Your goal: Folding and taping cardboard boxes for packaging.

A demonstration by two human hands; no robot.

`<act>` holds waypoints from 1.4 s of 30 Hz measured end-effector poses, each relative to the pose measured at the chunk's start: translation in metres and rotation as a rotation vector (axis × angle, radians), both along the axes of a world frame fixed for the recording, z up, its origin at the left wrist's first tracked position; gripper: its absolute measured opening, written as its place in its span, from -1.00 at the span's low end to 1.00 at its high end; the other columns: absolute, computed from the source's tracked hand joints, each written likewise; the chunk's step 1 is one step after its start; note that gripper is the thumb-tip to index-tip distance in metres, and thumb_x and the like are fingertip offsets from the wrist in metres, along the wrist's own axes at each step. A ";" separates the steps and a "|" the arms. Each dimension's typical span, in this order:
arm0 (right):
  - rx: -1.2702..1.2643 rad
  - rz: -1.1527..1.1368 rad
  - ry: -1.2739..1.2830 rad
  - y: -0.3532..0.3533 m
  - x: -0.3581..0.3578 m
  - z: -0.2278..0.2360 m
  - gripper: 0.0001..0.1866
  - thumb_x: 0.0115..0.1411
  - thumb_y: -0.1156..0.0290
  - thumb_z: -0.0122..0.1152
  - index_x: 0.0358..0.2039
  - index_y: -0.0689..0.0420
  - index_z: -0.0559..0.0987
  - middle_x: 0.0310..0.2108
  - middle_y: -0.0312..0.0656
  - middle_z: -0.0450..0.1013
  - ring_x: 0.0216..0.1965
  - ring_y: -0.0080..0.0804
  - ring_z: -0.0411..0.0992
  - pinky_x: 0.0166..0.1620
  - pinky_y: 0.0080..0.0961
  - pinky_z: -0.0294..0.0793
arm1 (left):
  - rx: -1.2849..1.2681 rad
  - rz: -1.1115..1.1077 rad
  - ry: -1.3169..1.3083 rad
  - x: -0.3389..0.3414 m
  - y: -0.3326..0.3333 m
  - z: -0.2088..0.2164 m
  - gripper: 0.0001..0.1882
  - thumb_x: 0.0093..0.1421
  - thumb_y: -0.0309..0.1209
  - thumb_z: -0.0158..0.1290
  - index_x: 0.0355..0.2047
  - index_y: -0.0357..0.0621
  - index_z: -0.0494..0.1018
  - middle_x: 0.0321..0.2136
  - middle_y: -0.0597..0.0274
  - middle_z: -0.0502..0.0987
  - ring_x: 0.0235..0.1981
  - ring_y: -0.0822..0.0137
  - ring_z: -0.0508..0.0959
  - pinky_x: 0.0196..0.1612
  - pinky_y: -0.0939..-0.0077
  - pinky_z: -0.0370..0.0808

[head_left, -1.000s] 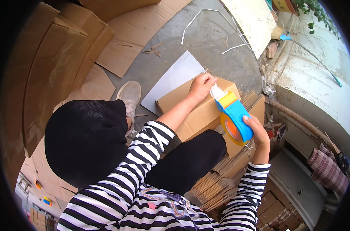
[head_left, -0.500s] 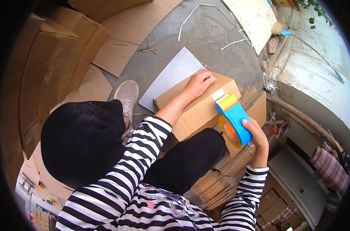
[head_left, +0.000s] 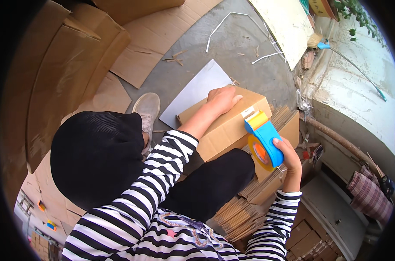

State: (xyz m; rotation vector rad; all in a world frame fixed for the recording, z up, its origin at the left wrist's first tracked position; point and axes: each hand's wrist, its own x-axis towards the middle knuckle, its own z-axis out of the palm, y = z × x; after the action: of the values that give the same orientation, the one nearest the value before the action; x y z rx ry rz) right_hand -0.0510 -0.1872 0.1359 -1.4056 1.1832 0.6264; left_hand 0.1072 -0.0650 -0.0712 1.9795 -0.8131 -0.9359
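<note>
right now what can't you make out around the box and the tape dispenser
- Head view: the cardboard box near side, hidden by the left forearm and knee.
- The tape roll, largely covered by the blue tape dispenser.
- The right hand palm, behind the dispenser.
- What lies under the left hand.

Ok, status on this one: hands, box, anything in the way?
Left hand flat on the cardboard box. Right hand grips the blue tape dispenser at the box edge. Nothing blocking.

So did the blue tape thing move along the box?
Yes. The blue tape dispenser slid back along the cardboard box toward the person, away from the left hand pressing on the box top.
</note>
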 end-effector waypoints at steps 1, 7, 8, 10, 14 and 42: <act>0.000 0.001 0.000 0.002 0.000 0.000 -0.40 0.11 0.05 0.04 -0.07 0.36 0.38 -0.29 -0.16 0.43 -0.32 -0.52 0.38 -0.22 -0.66 0.35 | 0.048 0.011 -0.080 -0.001 0.001 -0.001 -0.71 0.17 -0.19 -0.06 -0.47 -0.19 0.34 -0.39 0.10 0.51 -0.33 0.08 0.49 -0.31 0.20 0.40; -0.007 0.002 -0.024 -0.002 0.001 -0.001 -0.39 0.11 0.04 0.04 -0.06 0.37 0.38 -0.29 -0.15 0.44 -0.32 -0.51 0.39 -0.22 -0.66 0.35 | -0.549 -0.073 0.477 -0.008 0.016 0.033 -0.65 0.21 -0.27 -0.19 -0.11 -0.22 0.40 -0.11 0.04 0.44 -0.03 0.08 0.40 0.00 0.29 0.34; -0.011 0.010 -0.028 -0.003 0.003 -0.001 -0.39 0.10 0.04 0.04 -0.07 0.37 0.39 -0.29 -0.15 0.44 -0.31 -0.51 0.39 -0.22 -0.66 0.35 | -0.551 -0.074 0.464 -0.013 0.019 0.034 -0.65 0.21 -0.27 -0.19 -0.11 -0.22 0.40 -0.11 0.04 0.44 -0.03 0.08 0.40 0.00 0.29 0.34; -0.021 0.017 -0.028 -0.002 0.004 0.000 -0.39 0.10 0.03 0.05 -0.07 0.37 0.39 -0.29 -0.15 0.44 -0.31 -0.51 0.39 -0.21 -0.66 0.35 | -0.577 -0.058 0.325 -0.028 0.026 0.027 -0.58 0.23 -0.33 -0.27 0.06 -0.23 0.27 0.10 0.02 0.26 0.15 0.11 0.22 0.18 0.34 0.17; -0.070 0.010 -0.036 0.002 0.005 -0.001 -0.44 0.09 0.04 0.03 -0.17 0.36 0.43 -0.40 -0.21 0.44 -0.43 -0.57 0.37 -0.33 -0.71 0.34 | -0.404 -0.138 0.213 -0.031 0.037 0.028 -0.53 0.26 -0.28 -0.28 0.12 -0.27 0.17 0.15 -0.02 0.17 0.21 0.12 0.13 0.23 0.32 0.05; 0.075 0.157 -0.114 -0.021 -0.002 -0.021 -0.40 0.07 -0.05 0.07 -0.16 0.29 0.48 -0.26 -0.11 0.46 -0.31 -0.46 0.43 -0.23 -0.59 0.42 | 0.112 -0.150 -0.324 -0.055 0.048 0.082 -0.08 -0.14 0.01 0.22 0.15 -0.14 0.08 -0.03 0.04 0.31 -0.02 0.03 0.33 -0.01 0.21 0.31</act>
State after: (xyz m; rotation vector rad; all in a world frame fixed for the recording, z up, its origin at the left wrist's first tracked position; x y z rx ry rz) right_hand -0.0529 -0.2081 0.1149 -1.4599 0.9565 0.6836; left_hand 0.0518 -0.0170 0.0106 2.2266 -1.1236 -0.7673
